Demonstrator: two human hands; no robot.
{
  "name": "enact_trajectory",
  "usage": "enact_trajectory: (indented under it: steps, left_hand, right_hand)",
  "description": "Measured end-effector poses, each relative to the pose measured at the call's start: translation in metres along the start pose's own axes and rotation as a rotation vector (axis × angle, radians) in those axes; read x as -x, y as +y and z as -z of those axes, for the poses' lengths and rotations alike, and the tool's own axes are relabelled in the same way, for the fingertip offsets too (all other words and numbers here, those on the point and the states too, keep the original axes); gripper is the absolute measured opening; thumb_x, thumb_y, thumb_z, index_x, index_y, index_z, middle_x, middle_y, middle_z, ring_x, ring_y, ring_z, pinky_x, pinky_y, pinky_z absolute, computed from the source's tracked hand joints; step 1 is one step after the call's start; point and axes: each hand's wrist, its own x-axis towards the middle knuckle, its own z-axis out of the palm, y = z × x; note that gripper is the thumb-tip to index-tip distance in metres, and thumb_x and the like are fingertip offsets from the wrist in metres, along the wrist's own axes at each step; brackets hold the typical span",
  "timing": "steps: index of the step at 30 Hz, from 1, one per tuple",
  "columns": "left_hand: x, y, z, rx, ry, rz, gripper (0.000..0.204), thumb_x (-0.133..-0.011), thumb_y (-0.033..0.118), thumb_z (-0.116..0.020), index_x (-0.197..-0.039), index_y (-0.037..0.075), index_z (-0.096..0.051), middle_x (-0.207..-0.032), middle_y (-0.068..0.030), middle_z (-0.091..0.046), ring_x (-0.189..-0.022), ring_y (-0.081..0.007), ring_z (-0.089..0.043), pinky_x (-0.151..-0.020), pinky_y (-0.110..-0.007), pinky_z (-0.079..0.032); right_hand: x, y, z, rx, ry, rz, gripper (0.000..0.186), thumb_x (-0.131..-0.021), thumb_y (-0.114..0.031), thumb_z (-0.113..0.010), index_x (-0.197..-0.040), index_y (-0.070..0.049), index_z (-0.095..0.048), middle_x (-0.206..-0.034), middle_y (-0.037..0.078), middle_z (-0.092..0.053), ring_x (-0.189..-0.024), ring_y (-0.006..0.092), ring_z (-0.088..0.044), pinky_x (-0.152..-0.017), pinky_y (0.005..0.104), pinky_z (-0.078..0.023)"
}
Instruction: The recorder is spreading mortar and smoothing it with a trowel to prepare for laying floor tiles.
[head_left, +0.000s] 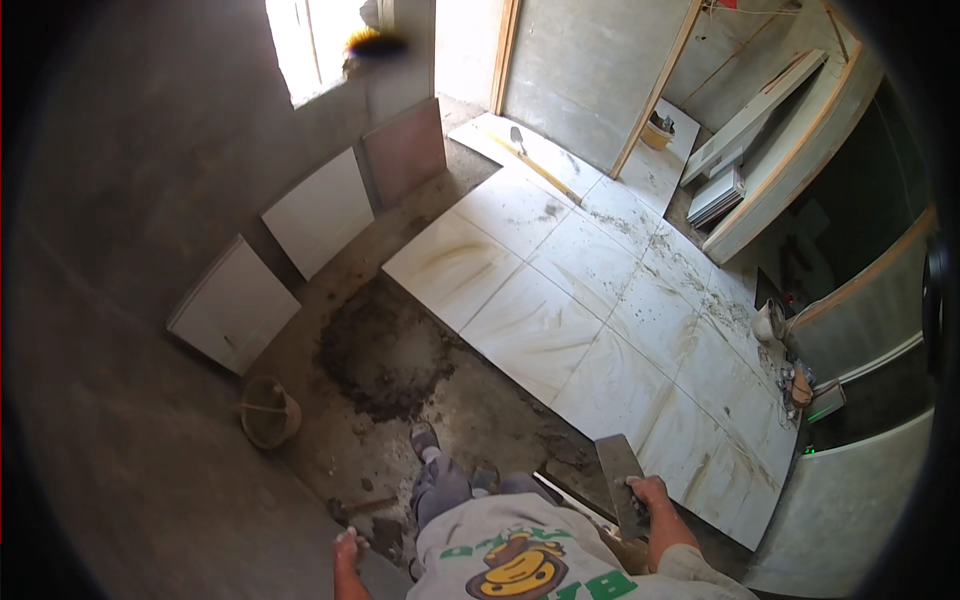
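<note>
Holds a flat grey trowel point(616, 462) in the right grip point(650, 490), closed around the handle, with its smooth, long rectangular blade angled upward near the close edge of the laid tiles point(560, 345). Has the left grip point(347, 550) low at the left, dusty and partly curled; cannot tell how far open, or whether holding anything. Shows just ahead of it, on rough, gritty floor, a brownish hand tool point(372, 503). Stands with one dark shoe point(424, 437) near a round patch of dark, crumbly material point(383, 355), smoother and paler in the middle. Faces pale square tiles, streaked with tan smears and speckled with grit farther off. Has a round bucket point(290, 418) leftward, beyond which lean flat white panels point(235, 305).
</note>
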Motion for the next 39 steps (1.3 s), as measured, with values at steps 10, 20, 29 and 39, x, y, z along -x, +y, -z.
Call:
enact_trajectory:
  steps: [10,20,29,39]
  left_hand:
    - [-0.027,0.076,0.005,-0.313,-0.052,0.144,0.044,-0.091,0.039,-0.051,-0.123,0.010,-0.047,-0.097,-0.0081,-0.063,-0.079,-0.0222,-0.062,-0.067,-0.043,-0.044]
    - [-0.035,0.304,-0.168,-0.772,-0.454,-0.077,0.053,-0.091,0.041,-0.052,-0.130,0.006,-0.042,-0.099,-0.0108,-0.060,-0.093,-0.0276,-0.056,-0.088,-0.043,-0.043]
    - [-0.012,0.411,-0.299,-1.049,-0.630,-0.278,0.043,-0.087,0.027,-0.060,-0.122,0.005,-0.046,-0.089,-0.0118,-0.058,-0.087,-0.0257,-0.056,-0.085,-0.038,-0.045]
    - [0.004,0.444,-0.356,-1.108,-0.716,-0.356,0.035,-0.084,0.012,-0.068,-0.113,0.003,-0.051,-0.078,-0.0129,-0.055,-0.080,-0.0237,-0.056,-0.082,-0.033,-0.048]
  right_hand:
    - [0.033,0.020,0.000,-0.148,-0.020,-0.057,0.057,-0.077,-0.045,-0.060,-0.092,0.010,-0.064,-0.081,0.025,-0.066,-0.074,0.0342,-0.067,-0.070,0.0412,-0.052]
    - [0.159,-0.056,-0.008,-0.548,-0.143,-0.542,0.067,-0.078,-0.051,-0.058,-0.114,0.006,-0.056,-0.105,0.026,-0.062,-0.098,0.0376,-0.061,-0.083,0.0430,-0.049]
    - [0.310,-0.068,-0.163,-0.766,0.012,-0.996,0.054,-0.074,-0.050,-0.059,-0.091,0.000,-0.068,-0.087,0.021,-0.067,-0.089,0.0331,-0.065,-0.077,0.0419,-0.050]
    - [0.399,-0.136,-0.191,-1.106,-0.109,-1.334,0.056,-0.071,-0.048,-0.066,-0.101,-0.001,-0.066,-0.106,0.019,-0.064,-0.100,0.0318,-0.062,-0.083,0.0397,-0.049]
